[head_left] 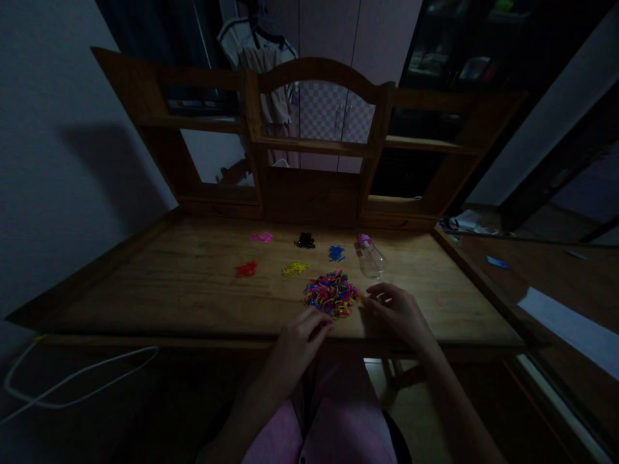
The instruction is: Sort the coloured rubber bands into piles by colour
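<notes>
A mixed pile of small multicoloured rubber bands (333, 294) lies near the front of the wooden desk. At its lower left edge is my left hand (305, 332), fingers curled and thumb drawn in; whatever may be between the fingertips is too small to make out. My right hand (395, 310) rests at the right edge of the pile, thumb and fingers apart. Beyond the pile lie small single-colour heaps: yellow bands (295, 268), red bands (246, 269), pink bands (262, 238), black bands (305, 241) and blue bands (336, 253).
A clear bulb-shaped bottle (372, 261) with a pink cap lies behind my right hand. A wooden shelf unit (312, 193) closes off the desk's far side. White cable (91, 374) hangs at the lower left. Paper (570, 325) lies on the surface to the right.
</notes>
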`<state>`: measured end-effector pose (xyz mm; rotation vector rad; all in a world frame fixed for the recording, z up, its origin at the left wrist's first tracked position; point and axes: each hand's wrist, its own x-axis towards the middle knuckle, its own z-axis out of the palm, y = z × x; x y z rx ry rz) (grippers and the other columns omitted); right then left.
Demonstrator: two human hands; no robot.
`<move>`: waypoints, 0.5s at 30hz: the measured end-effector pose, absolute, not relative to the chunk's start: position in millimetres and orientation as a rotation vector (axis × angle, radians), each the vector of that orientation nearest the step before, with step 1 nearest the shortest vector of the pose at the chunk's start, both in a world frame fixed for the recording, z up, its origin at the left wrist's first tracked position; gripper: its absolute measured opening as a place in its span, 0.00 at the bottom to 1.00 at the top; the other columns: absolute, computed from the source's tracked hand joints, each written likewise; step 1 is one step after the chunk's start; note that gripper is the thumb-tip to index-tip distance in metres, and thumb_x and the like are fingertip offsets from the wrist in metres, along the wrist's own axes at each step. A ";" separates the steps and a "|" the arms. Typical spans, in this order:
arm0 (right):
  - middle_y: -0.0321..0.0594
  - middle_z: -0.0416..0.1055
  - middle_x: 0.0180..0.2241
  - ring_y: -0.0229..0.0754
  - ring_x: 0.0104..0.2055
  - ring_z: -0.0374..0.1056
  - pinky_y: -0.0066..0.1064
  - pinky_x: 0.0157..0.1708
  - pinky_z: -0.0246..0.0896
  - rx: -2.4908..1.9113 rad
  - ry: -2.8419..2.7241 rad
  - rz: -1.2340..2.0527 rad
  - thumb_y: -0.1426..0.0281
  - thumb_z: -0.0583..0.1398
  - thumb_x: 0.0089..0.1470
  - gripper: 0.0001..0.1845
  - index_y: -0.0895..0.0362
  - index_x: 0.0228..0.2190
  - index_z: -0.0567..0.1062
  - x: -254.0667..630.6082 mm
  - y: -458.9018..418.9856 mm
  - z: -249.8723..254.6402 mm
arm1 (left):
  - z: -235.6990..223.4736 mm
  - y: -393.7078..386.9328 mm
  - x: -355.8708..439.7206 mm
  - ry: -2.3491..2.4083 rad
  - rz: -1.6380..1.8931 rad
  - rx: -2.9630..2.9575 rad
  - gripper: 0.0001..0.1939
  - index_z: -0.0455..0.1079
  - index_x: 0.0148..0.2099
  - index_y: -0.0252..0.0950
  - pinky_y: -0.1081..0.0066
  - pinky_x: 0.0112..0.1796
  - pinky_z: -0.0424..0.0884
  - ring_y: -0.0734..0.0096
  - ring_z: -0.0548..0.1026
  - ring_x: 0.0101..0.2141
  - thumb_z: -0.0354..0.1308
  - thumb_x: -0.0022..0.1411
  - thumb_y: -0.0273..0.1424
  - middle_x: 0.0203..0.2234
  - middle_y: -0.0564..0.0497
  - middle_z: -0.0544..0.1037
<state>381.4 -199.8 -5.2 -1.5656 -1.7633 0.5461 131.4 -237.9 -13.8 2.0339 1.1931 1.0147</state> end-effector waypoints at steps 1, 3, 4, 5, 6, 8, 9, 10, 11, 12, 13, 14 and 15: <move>0.40 0.76 0.31 0.41 0.29 0.71 0.30 0.29 0.64 -1.586 -1.767 0.518 0.64 0.63 0.50 0.12 0.56 0.36 0.77 379.9 -200.5 -8.0 | -16.1 -238.0 135.5 1.175 1.022 2.042 0.07 0.73 0.41 0.41 0.70 0.42 0.70 0.67 0.75 0.39 0.54 0.65 0.28 0.37 0.51 0.76; 0.42 0.75 0.32 0.42 0.30 0.70 0.31 0.30 0.64 -1.604 -1.783 0.469 0.64 0.64 0.47 0.12 0.57 0.35 0.76 375.0 -199.6 -9.9 | -20.2 -237.7 142.6 1.138 1.038 2.065 0.08 0.72 0.43 0.41 0.70 0.42 0.70 0.67 0.75 0.40 0.53 0.65 0.26 0.38 0.51 0.76; 0.42 0.75 0.32 0.42 0.31 0.70 0.31 0.30 0.63 -1.609 -1.792 0.453 0.65 0.64 0.47 0.12 0.57 0.34 0.76 372.2 -198.4 -9.6 | -21.7 -237.7 145.4 1.126 1.044 2.075 0.09 0.71 0.44 0.42 0.69 0.43 0.70 0.68 0.75 0.41 0.53 0.65 0.25 0.39 0.51 0.76; 0.42 0.75 0.32 0.42 0.31 0.70 0.31 0.30 0.63 -1.616 -1.802 0.443 0.66 0.63 0.47 0.11 0.57 0.33 0.76 369.7 -196.9 -8.8 | -22.8 -237.7 147.7 1.121 1.046 2.085 0.10 0.71 0.45 0.42 0.69 0.44 0.70 0.68 0.75 0.41 0.52 0.65 0.24 0.39 0.51 0.75; 0.42 0.75 0.32 0.43 0.31 0.70 0.31 0.31 0.63 -1.627 -1.814 0.438 0.67 0.63 0.47 0.09 0.58 0.33 0.75 367.5 -195.2 -7.8 | -23.5 -237.8 149.4 1.120 1.047 2.095 0.11 0.71 0.45 0.42 0.69 0.44 0.70 0.67 0.75 0.41 0.51 0.65 0.24 0.39 0.51 0.75; 0.42 0.75 0.30 0.43 0.31 0.70 0.31 0.31 0.61 -1.666 -1.838 0.420 0.68 0.62 0.47 0.07 0.58 0.31 0.75 364.7 -191.8 -6.3 | -24.1 -237.9 151.0 1.131 1.044 2.106 0.11 0.70 0.45 0.42 0.68 0.45 0.69 0.67 0.74 0.42 0.51 0.65 0.24 0.40 0.50 0.75; 0.41 0.75 0.29 0.43 0.31 0.70 0.30 0.31 0.60 -1.688 -1.846 0.414 0.69 0.62 0.47 0.06 0.58 0.30 0.75 364.2 -190.3 -6.0 | -24.3 -237.7 151.1 1.138 1.039 2.107 0.11 0.70 0.45 0.41 0.68 0.45 0.69 0.67 0.74 0.42 0.51 0.65 0.24 0.40 0.50 0.75; 0.41 0.75 0.28 0.42 0.31 0.70 0.30 0.30 0.60 -1.710 -1.850 0.416 0.69 0.61 0.47 0.06 0.58 0.30 0.75 364.1 -189.0 -6.0 | -24.5 -237.4 150.7 1.143 1.034 2.106 0.10 0.71 0.45 0.41 0.68 0.45 0.69 0.67 0.74 0.42 0.51 0.65 0.24 0.40 0.50 0.75; 0.41 0.75 0.28 0.42 0.31 0.70 0.30 0.30 0.60 -1.727 -1.853 0.426 0.69 0.61 0.47 0.06 0.58 0.29 0.76 364.4 -187.9 -6.2 | -24.7 -236.7 150.1 1.145 1.034 2.100 0.10 0.71 0.44 0.41 0.68 0.45 0.69 0.67 0.74 0.42 0.52 0.65 0.24 0.40 0.50 0.76; 0.41 0.75 0.28 0.42 0.31 0.70 0.30 0.30 0.59 -1.735 -1.856 0.443 0.69 0.60 0.48 0.06 0.58 0.29 0.76 365.0 -187.1 -6.4 | -25.0 -235.8 149.4 1.145 1.034 2.089 0.09 0.71 0.43 0.41 0.68 0.44 0.69 0.67 0.74 0.41 0.52 0.65 0.24 0.39 0.50 0.76; 0.41 0.75 0.28 0.42 0.31 0.71 0.30 0.30 0.60 -1.738 -1.854 0.461 0.69 0.60 0.49 0.06 0.58 0.29 0.76 365.7 -186.7 -6.5 | -25.3 -234.7 148.6 1.146 1.035 2.074 0.09 0.72 0.42 0.40 0.69 0.43 0.69 0.67 0.74 0.41 0.53 0.64 0.24 0.39 0.51 0.76; 0.42 0.75 0.28 0.42 0.31 0.71 0.30 0.31 0.60 -1.736 -1.853 0.477 0.68 0.60 0.49 0.06 0.58 0.29 0.76 366.3 -186.7 -6.3 | -25.5 -233.5 147.9 1.148 1.038 2.057 0.08 0.72 0.41 0.40 0.70 0.42 0.69 0.68 0.74 0.40 0.53 0.64 0.25 0.38 0.51 0.76; 0.42 0.75 0.28 0.42 0.31 0.71 0.30 0.31 0.60 -1.735 -1.846 0.483 0.68 0.59 0.49 0.06 0.58 0.28 0.76 366.9 -187.1 -5.6 | -25.5 -232.2 147.3 1.153 1.041 2.039 0.08 0.72 0.41 0.40 0.70 0.41 0.69 0.68 0.74 0.39 0.54 0.63 0.25 0.37 0.51 0.76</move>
